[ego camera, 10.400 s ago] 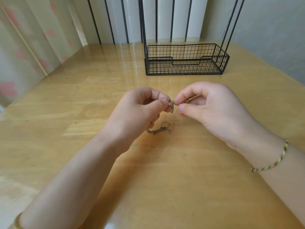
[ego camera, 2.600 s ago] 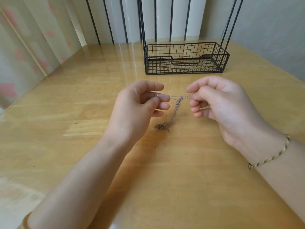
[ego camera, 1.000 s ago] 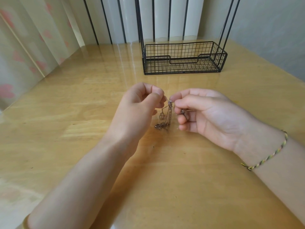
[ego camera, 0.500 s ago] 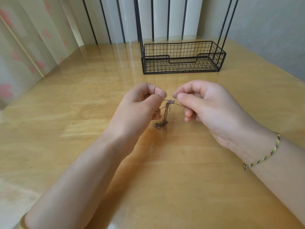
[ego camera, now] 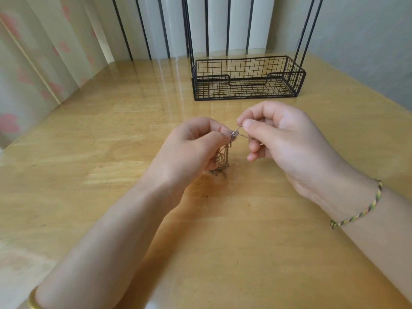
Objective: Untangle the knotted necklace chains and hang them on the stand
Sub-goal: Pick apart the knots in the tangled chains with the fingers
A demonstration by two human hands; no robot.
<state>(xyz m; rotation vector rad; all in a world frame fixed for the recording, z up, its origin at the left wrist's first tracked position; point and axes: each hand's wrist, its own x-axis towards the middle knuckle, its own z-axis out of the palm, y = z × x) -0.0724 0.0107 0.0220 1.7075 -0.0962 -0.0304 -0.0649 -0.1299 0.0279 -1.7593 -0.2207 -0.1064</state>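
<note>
At the centre of the frame, the left hand [ego camera: 189, 150] pinches the knotted necklace chains [ego camera: 223, 159] between thumb and forefinger, right at a small pinkish bead. The right hand [ego camera: 283, 141] pinches a thin strand just beside it. The tangle dangles onto the wooden table [ego camera: 89, 152]. The black wire stand [ego camera: 245, 79] sits above, well apart.

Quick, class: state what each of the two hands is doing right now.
Left hand: closed, pinching the tangled necklace chains at the knot.
Right hand: closed, pinching a thin strand of the chains.
</note>
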